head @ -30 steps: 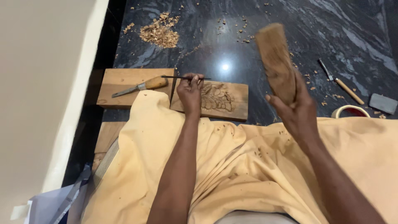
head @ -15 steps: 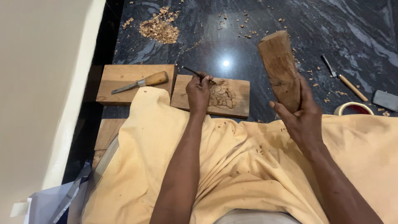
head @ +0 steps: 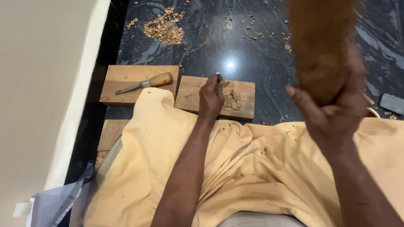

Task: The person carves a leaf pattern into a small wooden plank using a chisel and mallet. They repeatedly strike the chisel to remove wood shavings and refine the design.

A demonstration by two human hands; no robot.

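Left hand [head: 211, 96] is pinching a thin chisel [head: 218, 77] upright on the carved wood block [head: 244, 98], which is lying on the dark floor [head: 252, 59] at the cloth's [head: 235, 168] edge. Right hand [head: 332, 109] is wrapping around a blurred wooden mallet [head: 322, 42], raised. A wooden-handled chisel [head: 145, 83] is resting on the plain board [head: 122, 75]. Shavings pile [head: 163, 28] is sitting well apart.

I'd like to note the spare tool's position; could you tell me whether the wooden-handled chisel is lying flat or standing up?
Lying flat: the chisel rests lengthwise on the plain wooden board, untouched by either hand.
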